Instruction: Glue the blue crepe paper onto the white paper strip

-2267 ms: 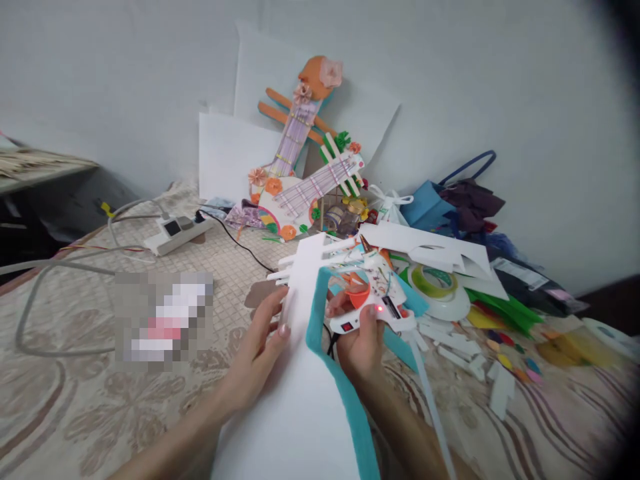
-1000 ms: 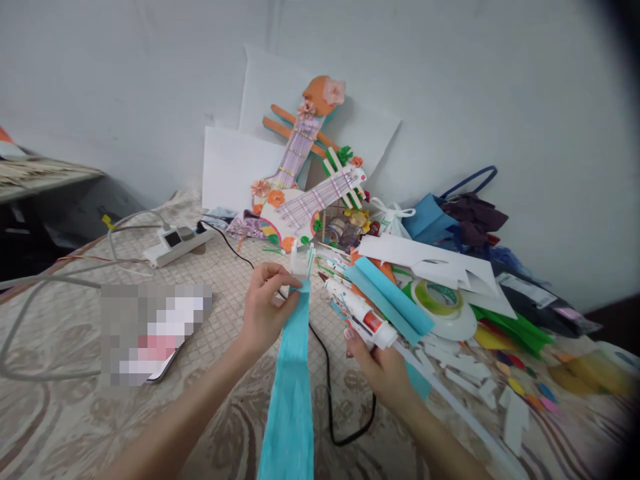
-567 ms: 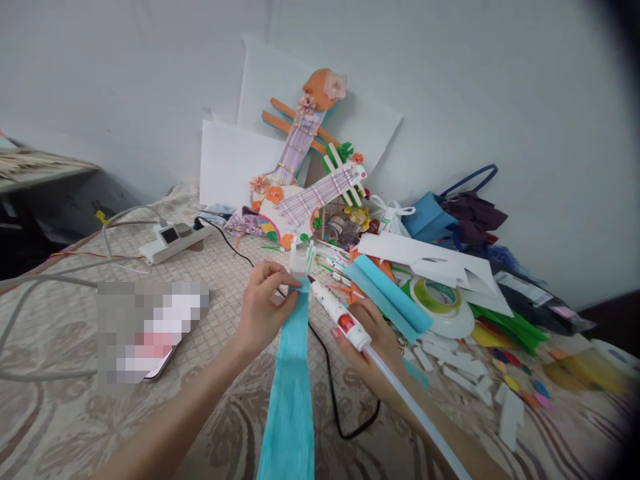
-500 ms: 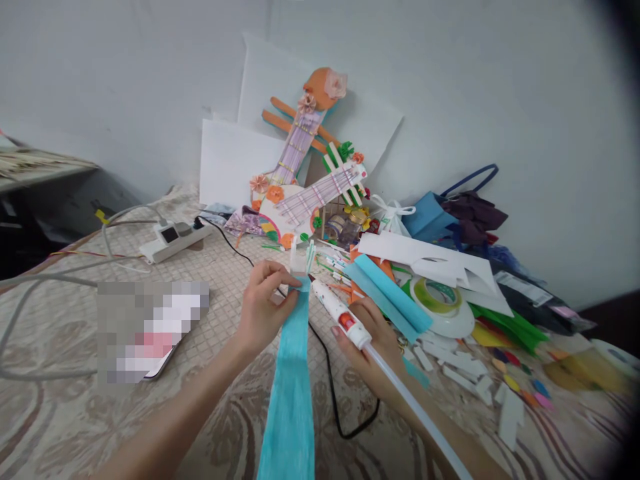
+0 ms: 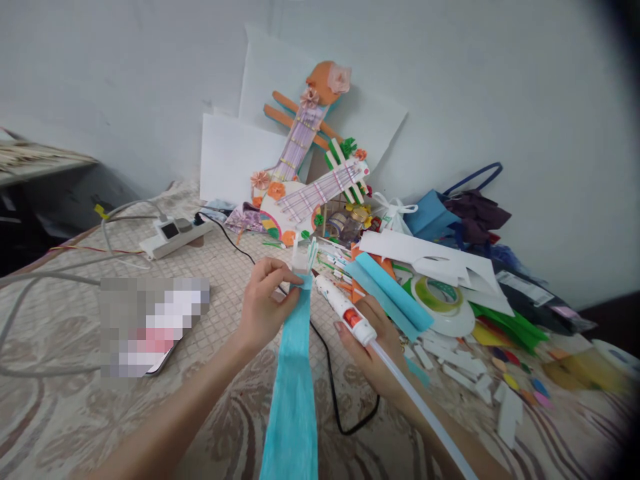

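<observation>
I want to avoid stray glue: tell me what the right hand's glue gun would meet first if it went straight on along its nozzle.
Probably the top of the turquoise strip and white piece pinched by the left hand; the glue gun in the right hand points there, though depth is unclear.

A bed [image 5: 60, 413] with a beige, swirl-patterned cover fills the lower frame. On it lie a white power strip [image 5: 173, 235] at upper left, grey cables [image 5: 30, 280] at far left, a black cord [image 5: 340, 400] at centre, a tape roll [image 5: 440, 297] and scattered coloured paper scraps [image 5: 505, 380] at right.
</observation>
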`<state>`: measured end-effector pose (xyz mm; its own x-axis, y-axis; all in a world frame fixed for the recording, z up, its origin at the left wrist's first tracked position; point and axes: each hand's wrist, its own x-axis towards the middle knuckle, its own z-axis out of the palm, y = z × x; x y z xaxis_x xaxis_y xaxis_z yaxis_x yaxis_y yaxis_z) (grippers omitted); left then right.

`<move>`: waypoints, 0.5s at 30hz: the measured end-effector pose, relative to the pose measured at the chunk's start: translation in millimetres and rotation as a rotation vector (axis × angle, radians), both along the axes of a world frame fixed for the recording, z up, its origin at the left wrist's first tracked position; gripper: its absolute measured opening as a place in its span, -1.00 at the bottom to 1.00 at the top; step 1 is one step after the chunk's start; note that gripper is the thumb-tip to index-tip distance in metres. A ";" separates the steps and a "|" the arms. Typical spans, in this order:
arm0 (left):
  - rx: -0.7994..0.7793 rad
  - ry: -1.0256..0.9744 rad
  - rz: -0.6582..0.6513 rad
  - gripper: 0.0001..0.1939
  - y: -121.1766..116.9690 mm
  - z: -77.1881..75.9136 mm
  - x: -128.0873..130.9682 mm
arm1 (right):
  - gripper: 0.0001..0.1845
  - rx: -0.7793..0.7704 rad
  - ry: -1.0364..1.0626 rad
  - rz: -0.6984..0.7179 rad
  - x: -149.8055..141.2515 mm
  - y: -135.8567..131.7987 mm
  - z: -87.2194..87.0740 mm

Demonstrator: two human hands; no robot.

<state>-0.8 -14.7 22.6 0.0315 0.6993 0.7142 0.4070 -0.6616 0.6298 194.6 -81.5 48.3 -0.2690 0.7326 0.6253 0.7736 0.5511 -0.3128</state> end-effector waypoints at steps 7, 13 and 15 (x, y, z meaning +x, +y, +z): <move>-0.005 0.002 -0.003 -0.82 0.2 0.2 0.0 | -0.81 -0.002 -0.017 -0.004 0.1 -0.4 -0.4; -0.015 -0.005 -0.008 -0.81 0.2 -0.1 0.5 | -0.91 -0.033 -0.065 0.004 1.8 -1.8 0.8; -0.013 -0.011 -0.009 -0.81 0.2 -0.5 0.6 | -0.87 -0.010 -0.063 0.004 1.9 -1.9 1.2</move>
<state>-0.2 -14.6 22.1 0.0305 0.7085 0.7051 0.3940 -0.6568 0.6429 196.5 -83.4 49.5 -0.3102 0.7375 0.5999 0.7900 0.5510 -0.2689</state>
